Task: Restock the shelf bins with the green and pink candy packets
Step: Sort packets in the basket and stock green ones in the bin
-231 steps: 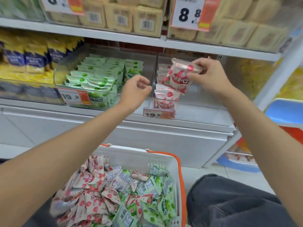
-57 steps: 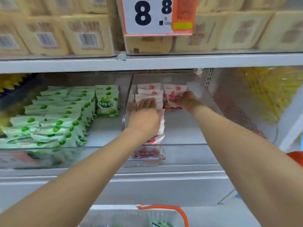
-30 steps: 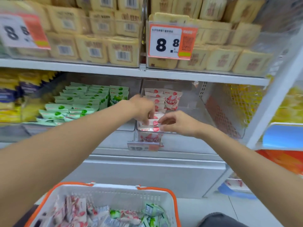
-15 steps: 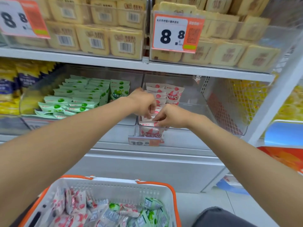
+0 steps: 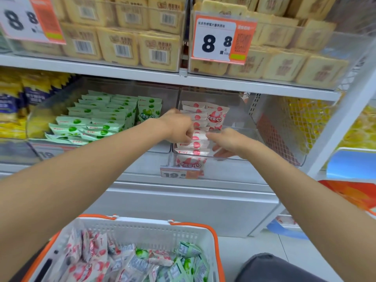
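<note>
The left hand [image 5: 179, 127] is over the row of pink packets [image 5: 196, 146], fingers curled down onto the packet tops. It cannot be told whether they pinch a packet. The right hand [image 5: 230, 140] is inside the same bin just right of the row, with its fingers extended toward the packets and not gripping anything.

Half a second ago the two hands met over the row. The right hand has since drawn off to the right, leaving a gap in which packet tops show. The left hand has stayed in place.

Count:
- Two clear bins sit side by side on one shelf [image 5: 122, 71].
- The right bin [image 5: 234, 167] holds one row of pink packets, plus one upright packet [image 5: 216, 117] beside the row at the back.
- The left bin [image 5: 156, 157] holds the green packets [image 5: 97, 119] in several rows.
- One price tag [image 5: 181, 175] hangs on the right bin.
- One basket [image 5: 142, 228] below holds mixed pink and green packets.
</note>
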### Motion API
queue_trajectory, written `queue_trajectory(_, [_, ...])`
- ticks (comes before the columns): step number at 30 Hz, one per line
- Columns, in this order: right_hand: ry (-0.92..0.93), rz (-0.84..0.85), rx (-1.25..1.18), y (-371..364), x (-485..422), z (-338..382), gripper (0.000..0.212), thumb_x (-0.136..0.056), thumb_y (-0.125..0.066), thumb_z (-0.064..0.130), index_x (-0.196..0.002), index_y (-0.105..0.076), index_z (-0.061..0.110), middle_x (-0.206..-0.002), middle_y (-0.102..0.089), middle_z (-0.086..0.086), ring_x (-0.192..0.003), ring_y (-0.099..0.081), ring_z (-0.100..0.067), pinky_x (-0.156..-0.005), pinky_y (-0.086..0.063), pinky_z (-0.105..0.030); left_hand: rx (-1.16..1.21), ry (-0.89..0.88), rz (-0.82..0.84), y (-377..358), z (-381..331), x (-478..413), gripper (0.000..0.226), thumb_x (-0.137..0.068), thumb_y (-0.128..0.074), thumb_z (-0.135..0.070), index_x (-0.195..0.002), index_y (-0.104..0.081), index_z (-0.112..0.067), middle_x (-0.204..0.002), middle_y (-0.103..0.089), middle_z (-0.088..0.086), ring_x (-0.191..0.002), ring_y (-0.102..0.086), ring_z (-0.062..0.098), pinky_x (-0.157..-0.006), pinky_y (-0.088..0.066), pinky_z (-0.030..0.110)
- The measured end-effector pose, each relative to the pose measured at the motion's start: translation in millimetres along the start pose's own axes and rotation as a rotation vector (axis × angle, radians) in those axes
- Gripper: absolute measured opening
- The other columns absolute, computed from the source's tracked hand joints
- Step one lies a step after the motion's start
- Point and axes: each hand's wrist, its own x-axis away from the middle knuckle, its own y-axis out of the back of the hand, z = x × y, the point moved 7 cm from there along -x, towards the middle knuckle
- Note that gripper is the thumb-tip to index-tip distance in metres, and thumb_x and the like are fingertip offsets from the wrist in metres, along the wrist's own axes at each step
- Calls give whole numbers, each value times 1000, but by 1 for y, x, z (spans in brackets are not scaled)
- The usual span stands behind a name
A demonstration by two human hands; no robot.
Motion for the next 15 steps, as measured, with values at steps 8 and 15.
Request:
queue_trajectory(8, [-255, 316, -404, -52, -28, 6, 64, -96, -26, 65, -122, -58, 16, -108, -72, -11, -102, -68, -31, -97, -48, -57, 626, 195, -577, -28, 5, 35, 60, -92, -38, 14, -148, -32, -7, -156, -22, 12, -147, -15, 25, -121, -17, 38])
queue_trajectory(15, [-292, 146, -613, -33, -56, -15, 90, -82, -41, 78, -146, -35, 15, -147, -44, -17, -128, -49, -36, -104, -41, -55, 698, 327, -648, -33, 3, 40, 84, -81, -35, 26, -153, -19, -13, -162, -12, 4, -149, -10, 17, -119, -16, 31])
